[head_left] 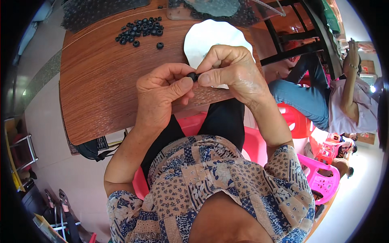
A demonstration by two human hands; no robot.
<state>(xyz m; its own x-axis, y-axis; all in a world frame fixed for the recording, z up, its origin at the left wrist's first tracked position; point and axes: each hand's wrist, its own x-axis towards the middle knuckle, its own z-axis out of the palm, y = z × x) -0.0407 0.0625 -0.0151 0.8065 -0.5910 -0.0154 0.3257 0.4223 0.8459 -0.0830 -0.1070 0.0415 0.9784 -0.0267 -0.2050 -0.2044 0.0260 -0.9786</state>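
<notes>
My left hand (pixel 164 89) pinches a small round black part (pixel 192 75) between thumb and fingers, just above the table's near edge. From the other side my right hand (pixel 235 73) closes thumb and forefinger on the same black part; whether it grips a second piece there is hidden by the fingertips. Behind my right hand lies a white plate (pixel 210 34) with a wavy rim, partly covered by the hand. Farther left on the wooden table (pixel 97 89) sits a loose pile of small black hollow parts (pixel 142 30), and a single black part (pixel 160 45) lies apart from it.
At the far edge stand a tray of dark parts (pixel 101 14) and a clear container (pixel 178 12) with more of them. To my right, another person in jeans (pixel 302 97) sits close by. Pink plastic chairs (pixel 322 178) stand at the right.
</notes>
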